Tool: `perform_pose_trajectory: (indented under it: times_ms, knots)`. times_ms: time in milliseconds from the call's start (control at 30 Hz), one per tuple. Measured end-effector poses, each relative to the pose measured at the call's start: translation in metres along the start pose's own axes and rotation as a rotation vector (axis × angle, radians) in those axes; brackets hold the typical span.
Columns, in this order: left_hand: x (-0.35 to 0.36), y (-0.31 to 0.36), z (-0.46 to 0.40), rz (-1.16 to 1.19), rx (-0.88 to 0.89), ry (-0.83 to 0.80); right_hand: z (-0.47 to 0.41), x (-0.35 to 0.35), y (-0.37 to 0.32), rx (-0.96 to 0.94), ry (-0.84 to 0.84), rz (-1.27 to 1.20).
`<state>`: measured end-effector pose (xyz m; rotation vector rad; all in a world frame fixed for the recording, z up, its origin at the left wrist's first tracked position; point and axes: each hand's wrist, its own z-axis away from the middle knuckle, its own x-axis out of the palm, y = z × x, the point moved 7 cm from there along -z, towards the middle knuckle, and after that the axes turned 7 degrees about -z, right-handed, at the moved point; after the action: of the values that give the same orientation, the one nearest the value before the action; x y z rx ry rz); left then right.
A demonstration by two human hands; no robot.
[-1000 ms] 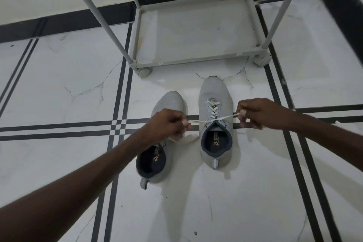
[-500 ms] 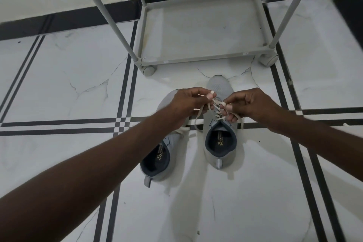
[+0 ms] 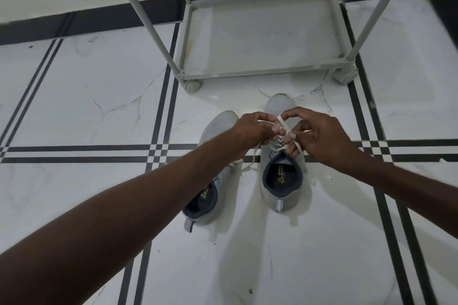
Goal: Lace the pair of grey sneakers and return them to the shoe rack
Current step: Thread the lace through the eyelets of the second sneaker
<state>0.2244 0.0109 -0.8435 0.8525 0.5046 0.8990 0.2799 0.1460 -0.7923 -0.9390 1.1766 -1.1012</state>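
Two grey sneakers with dark collars stand side by side on the floor, toes toward the rack. The right sneaker (image 3: 281,190) has a white lace (image 3: 284,127) threaded through its eyelets. My left hand (image 3: 252,131) and my right hand (image 3: 319,136) meet over its tongue, each pinching a lace end, with a loop held up between the fingertips. A loose lace end trails down to the left. The left sneaker (image 3: 210,193) lies partly under my left forearm; its laces are mostly hidden.
The grey metal shoe rack (image 3: 260,70) on small wheels stands just beyond the shoes, its bottom shelf bare. White marble floor tiles with black stripe borders (image 3: 74,153) surround everything. A white wall with a black skirting runs behind.
A second ago my hands were pulling the lace ends apart sideways. They have come together above the right sneaker's tongue and now hold a loop of lace between them.
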Motion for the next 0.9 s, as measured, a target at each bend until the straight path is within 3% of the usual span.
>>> perform_pose_trajectory:
  times_ms: [367, 567, 667, 767, 900]
  knots:
    - [0.014, -0.004, 0.008, 0.072, -0.018, -0.171, -0.009, -0.001, 0.009, 0.044, -0.026, 0.019]
    - [0.015, 0.0, 0.008, -0.002, -0.019, -0.114, -0.013, 0.001, 0.023, 0.154, -0.103, -0.072]
    - [0.018, 0.0, 0.009, 0.006, -0.024, -0.163, -0.016, -0.008, 0.03, 0.182, -0.128, -0.117]
    - [0.018, 0.007, 0.01, -0.137, 0.059, -0.146, -0.017, -0.009, 0.037, 0.202, -0.19, -0.134]
    - [0.006, 0.03, 0.012, -0.544, 0.287, -0.011, -0.017, -0.01, 0.04, 0.243, -0.237, -0.207]
